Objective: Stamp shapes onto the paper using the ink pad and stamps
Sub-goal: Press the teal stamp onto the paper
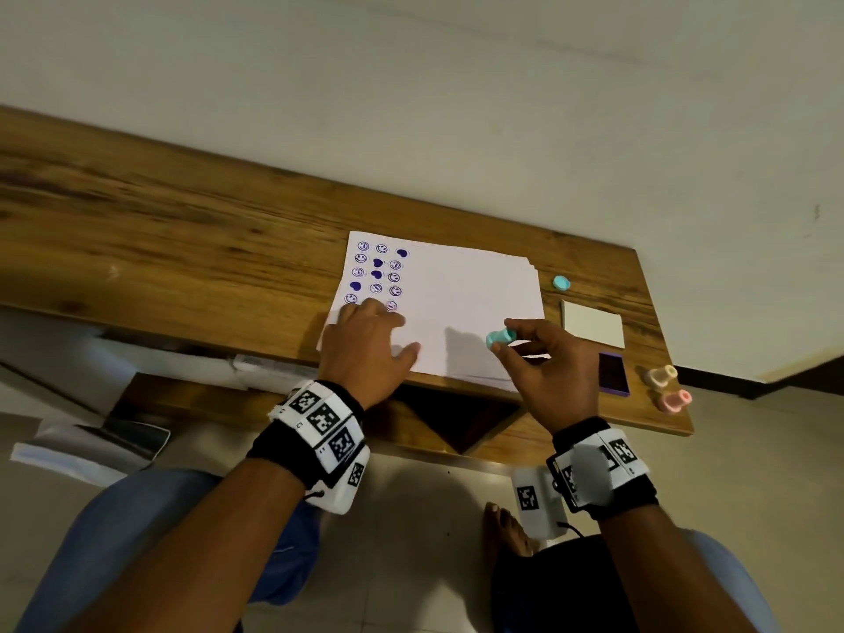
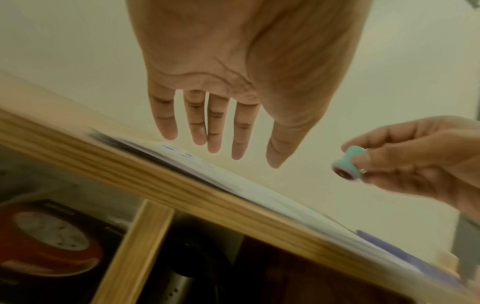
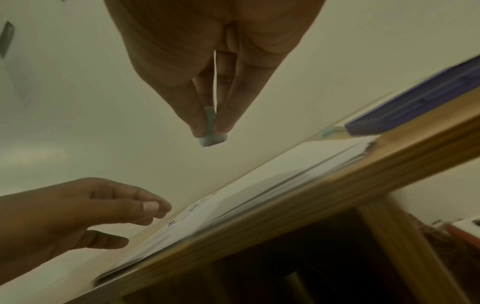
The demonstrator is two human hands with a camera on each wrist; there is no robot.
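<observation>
A stack of white paper lies on the wooden table, its left part covered with purple smiley and heart prints. My left hand is over the paper's near left corner with straight, spread fingers. My right hand pinches a small teal stamp between thumb and fingers, held above the paper's near right part; the stamp shows its inked face. The purple ink pad lies open to the right of the paper.
A teal cap and the pad's white lid lie right of the paper. Two pinkish stamps lie at the table's right end. Under the table are papers and a clock.
</observation>
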